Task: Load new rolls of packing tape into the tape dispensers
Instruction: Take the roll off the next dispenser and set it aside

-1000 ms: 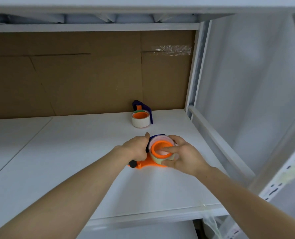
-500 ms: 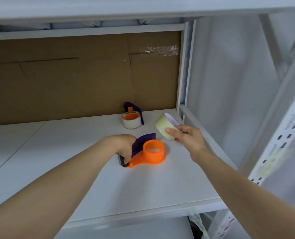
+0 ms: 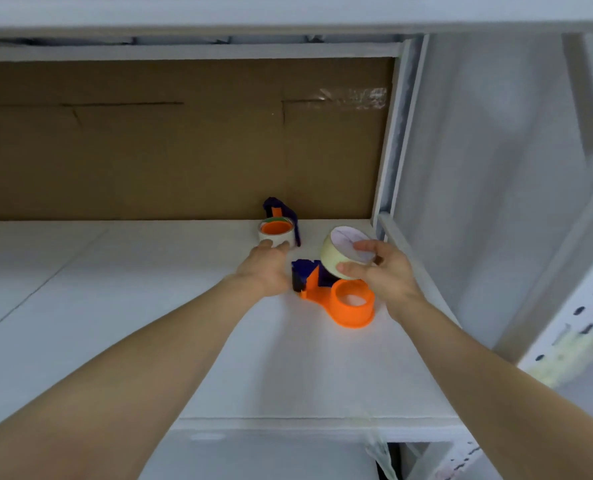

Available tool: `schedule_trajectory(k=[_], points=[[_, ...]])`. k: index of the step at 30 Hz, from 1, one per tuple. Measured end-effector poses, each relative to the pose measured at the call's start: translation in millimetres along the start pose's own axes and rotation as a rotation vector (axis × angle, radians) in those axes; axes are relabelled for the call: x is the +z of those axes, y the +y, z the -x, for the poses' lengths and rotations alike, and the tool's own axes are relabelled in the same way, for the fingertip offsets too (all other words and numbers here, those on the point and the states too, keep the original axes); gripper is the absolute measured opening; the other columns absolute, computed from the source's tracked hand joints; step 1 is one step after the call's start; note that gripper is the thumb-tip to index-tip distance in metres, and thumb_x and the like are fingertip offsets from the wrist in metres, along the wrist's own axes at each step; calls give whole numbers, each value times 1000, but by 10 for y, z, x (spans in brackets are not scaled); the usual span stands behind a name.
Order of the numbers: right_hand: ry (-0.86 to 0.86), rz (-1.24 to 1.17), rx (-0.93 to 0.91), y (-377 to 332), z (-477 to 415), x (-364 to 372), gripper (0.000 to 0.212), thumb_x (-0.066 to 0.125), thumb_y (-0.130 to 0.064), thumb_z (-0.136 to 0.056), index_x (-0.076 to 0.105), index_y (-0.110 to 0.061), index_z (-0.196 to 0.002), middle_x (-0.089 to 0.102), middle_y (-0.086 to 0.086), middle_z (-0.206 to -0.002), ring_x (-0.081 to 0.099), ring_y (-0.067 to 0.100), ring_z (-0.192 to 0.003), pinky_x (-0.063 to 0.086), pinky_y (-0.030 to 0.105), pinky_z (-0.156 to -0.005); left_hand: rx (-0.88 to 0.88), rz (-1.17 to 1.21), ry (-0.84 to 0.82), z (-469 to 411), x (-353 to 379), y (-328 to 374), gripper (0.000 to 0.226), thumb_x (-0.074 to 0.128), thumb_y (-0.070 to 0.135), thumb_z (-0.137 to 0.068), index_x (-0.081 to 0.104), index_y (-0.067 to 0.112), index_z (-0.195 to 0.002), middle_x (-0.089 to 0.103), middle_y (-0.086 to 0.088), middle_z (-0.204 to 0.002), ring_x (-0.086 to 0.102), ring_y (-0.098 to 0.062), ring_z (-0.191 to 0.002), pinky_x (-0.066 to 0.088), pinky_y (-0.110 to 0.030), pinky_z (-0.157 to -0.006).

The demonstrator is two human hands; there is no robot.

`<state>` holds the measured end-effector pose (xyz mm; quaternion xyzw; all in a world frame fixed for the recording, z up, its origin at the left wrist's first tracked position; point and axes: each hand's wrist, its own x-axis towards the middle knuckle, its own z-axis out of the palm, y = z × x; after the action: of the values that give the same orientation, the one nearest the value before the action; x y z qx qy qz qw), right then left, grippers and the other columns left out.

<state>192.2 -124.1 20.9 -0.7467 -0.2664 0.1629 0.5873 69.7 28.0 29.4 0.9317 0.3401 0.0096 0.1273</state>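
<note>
One tape roll (image 3: 332, 255) in right hand (image 3: 389, 276), above orange dispenser (image 3: 352, 308).

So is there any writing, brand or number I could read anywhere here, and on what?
No text here can be read.
On the tape roll in the right hand: no print shows.
On the near dispenser and far dispenser: no marks show.
On the yellowish strip on the shelf upright: too blurred to tell.

White shelf board (image 3: 149, 323), a faint seam (image 3: 28, 296) crossing its left part, an orange and dark-blue tape dispenser (image 3: 352, 306) lying flat right of centre with its hub bare, a second dispenser (image 3: 276, 233) carrying a white roll at its 11 o'clock, near the back edge.
</note>
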Motion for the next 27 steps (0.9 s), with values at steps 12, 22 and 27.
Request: schedule_trajectory(k=[12,22,27], points=[[-343,81,-260,-749,252,1837,59,81,-11,-68,54,-16,-120,49,-4,-115,45,10,-102,39,22,-83,-329,-4,114,868,-543,-1599,69,55,17,-86,25,24,-148,39,-7,-144,43,-26,-128,46,-37,-97],[-570,-24,-232,-1305,1236,4310,46,84,-17,-66,58,-24,-103,56,2,-118,55,18,-101,41,24,-80,-561,66,234,2048,-1054,-3896,58,56,21,-89,36,14,-143,40,-6,-146,39,-24,-133,36,-34,-108],[-656,-33,-248,-1611,1706,5363,45,83,-19,-66,61,-19,-106,54,0,-112,54,16,-96,40,23,-80,-691,109,251,2585,-1251,-4869,57,57,22,-88,37,16,-142,43,-6,-144,44,-23,-129,40,-34,-105]])
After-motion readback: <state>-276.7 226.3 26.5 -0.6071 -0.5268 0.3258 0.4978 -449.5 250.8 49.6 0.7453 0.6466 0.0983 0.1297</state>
